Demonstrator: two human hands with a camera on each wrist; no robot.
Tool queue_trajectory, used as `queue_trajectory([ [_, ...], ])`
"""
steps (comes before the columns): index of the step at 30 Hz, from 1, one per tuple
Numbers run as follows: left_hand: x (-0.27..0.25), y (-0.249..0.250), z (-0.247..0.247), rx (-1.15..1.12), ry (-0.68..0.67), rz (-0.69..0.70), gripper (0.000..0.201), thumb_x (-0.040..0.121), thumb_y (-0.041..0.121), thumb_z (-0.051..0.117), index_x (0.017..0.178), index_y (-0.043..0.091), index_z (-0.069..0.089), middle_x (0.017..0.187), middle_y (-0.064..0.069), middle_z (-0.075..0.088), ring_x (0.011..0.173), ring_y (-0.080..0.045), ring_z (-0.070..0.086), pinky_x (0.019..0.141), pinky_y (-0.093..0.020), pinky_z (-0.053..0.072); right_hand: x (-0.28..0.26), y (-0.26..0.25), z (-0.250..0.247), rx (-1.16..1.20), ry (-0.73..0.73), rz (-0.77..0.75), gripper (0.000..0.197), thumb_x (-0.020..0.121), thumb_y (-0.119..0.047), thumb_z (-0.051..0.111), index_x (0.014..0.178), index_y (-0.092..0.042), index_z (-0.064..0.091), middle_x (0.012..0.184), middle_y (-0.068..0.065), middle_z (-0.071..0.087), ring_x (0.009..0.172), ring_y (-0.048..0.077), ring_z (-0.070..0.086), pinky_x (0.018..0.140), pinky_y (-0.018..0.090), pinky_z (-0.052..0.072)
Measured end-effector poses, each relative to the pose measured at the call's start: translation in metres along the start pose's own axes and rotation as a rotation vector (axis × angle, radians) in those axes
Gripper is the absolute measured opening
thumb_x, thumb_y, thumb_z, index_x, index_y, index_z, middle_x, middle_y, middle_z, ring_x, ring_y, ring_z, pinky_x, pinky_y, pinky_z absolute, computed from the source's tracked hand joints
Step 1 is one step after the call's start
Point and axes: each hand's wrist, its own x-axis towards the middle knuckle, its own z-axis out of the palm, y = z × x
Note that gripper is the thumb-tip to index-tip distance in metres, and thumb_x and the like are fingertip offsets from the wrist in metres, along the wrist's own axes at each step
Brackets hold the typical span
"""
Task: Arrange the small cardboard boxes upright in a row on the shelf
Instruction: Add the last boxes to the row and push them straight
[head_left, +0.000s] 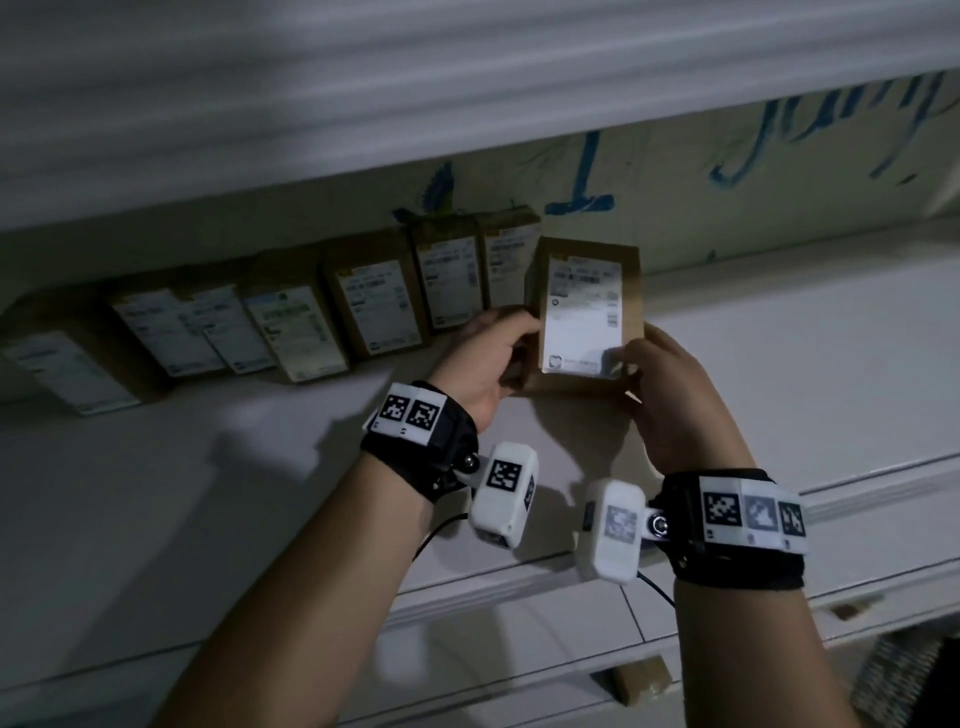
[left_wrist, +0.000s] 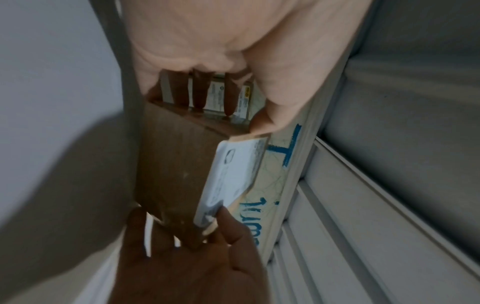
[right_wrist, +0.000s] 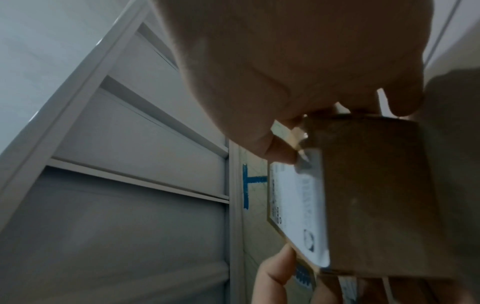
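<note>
A brown cardboard box with a white label is upright at the right end of the row, just in front of it, over the white shelf. My left hand grips its lower left side and my right hand grips its lower right corner, thumb on the label. The left wrist view shows the box end-on between my two hands. In the right wrist view my thumb pinches the box at its label edge. Several labelled boxes stand in a row along the back wall, leaning a little.
The back wall carries blue handwriting. An upper shelf edge overhangs the row. Bare shelf extends right of the held box. Below the shelf front, a small brown box sits on a lower ledge.
</note>
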Motion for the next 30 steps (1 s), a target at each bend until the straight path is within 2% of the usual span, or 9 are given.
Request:
queue_trajectory([
  [4,-0.013,0.004,-0.016,0.04,0.044,0.037,0.04,0.08,0.02,0.063,0.117,0.008,0.072,0.118,-0.018,0.076,0.101,-0.032,0.071,0.094,-0.051,0.055,0.004,-0.003,0.021,-0.016,-0.013,0.006,0.044,0.097,-0.002,0.047,0.137,-0.016,0.062,0.119,0.008,0.078,0.111,0.027,0.074,0.084,0.033,0.057],
  [7,-0.019,0.011,-0.037,0.06,0.073,0.032,0.018,0.086,0.013,0.056,0.091,0.017,0.073,0.092,-0.003,0.08,0.095,-0.026,0.067,0.092,-0.044,0.049,0.002,-0.002,0.04,-0.035,-0.087,0.004,0.05,0.097,0.003,0.048,0.144,-0.016,0.056,0.122,0.008,0.076,0.111,0.024,0.074,0.077,0.026,0.057],
  [11,-0.019,0.017,-0.067,0.052,0.11,0.066,0.043,0.096,0.001,0.049,0.07,0.021,0.078,0.076,0.006,0.079,0.073,-0.014,0.07,0.077,-0.035,0.049,0.004,0.006,0.067,-0.08,-0.14,-0.029,0.054,0.093,0.009,0.051,0.141,-0.017,0.058,0.119,0.006,0.078,0.106,0.025,0.077,0.084,0.036,0.065],
  [15,-0.021,0.018,-0.089,0.052,0.138,0.127,0.037,0.097,-0.004,0.049,0.095,0.02,0.078,0.095,-0.002,0.08,0.084,-0.016,0.072,0.079,-0.032,0.052,0.0,0.013,0.09,-0.104,-0.146,-0.027,0.056,0.092,0.01,0.052,0.139,-0.019,0.058,0.121,0.005,0.077,0.109,0.026,0.076,0.09,0.046,0.065],
  [19,-0.021,0.017,-0.101,0.059,0.121,0.114,0.031,0.096,-0.002,0.057,0.118,0.011,0.074,0.113,-0.01,0.08,0.094,-0.019,0.075,0.074,-0.026,0.057,-0.01,0.011,0.105,-0.09,-0.085,-0.013,0.06,0.092,0.011,0.054,0.146,-0.012,0.049,0.125,0.01,0.073,0.112,0.028,0.072,0.091,0.044,0.062],
  [21,-0.023,0.021,-0.101,0.06,0.104,0.09,0.024,0.098,0.004,0.057,0.109,0.016,0.076,0.099,-0.002,0.082,0.083,-0.012,0.075,0.066,-0.022,0.056,-0.014,0.01,0.11,-0.101,-0.052,-0.024,0.06,0.092,0.011,0.054,0.147,-0.01,0.046,0.123,0.009,0.071,0.111,0.027,0.07,0.093,0.045,0.061],
  [23,-0.026,0.026,-0.095,0.016,0.059,0.01,0.02,0.099,0.01,0.055,0.092,0.02,0.071,0.08,0.005,0.08,0.082,-0.014,0.072,0.073,-0.027,0.052,-0.016,0.007,0.112,-0.132,-0.007,-0.028,0.056,0.093,0.007,0.053,0.145,-0.011,0.043,0.114,0.003,0.068,0.107,0.022,0.067,0.091,0.044,0.059],
  [26,-0.029,0.027,-0.083,-0.074,0.031,-0.097,0.017,0.099,0.012,0.052,0.092,0.019,0.066,0.087,-0.002,0.076,0.092,-0.022,0.066,0.082,-0.037,0.051,-0.016,-0.001,0.108,-0.139,0.062,-0.027,0.055,0.095,0.0,0.054,0.146,-0.015,0.036,0.112,0.001,0.064,0.099,0.018,0.063,0.081,0.04,0.058],
  [30,-0.031,0.024,-0.068,-0.046,0.02,-0.091,0.016,0.101,0.026,0.052,0.103,0.021,0.067,0.096,0.0,0.079,0.104,-0.025,0.069,0.103,-0.047,0.049,-0.016,-0.007,0.092,-0.123,0.127,-0.038,0.051,0.09,-0.008,0.061,0.135,-0.02,0.041,0.113,0.001,0.065,0.102,0.026,0.067,0.09,0.05,0.06],
])
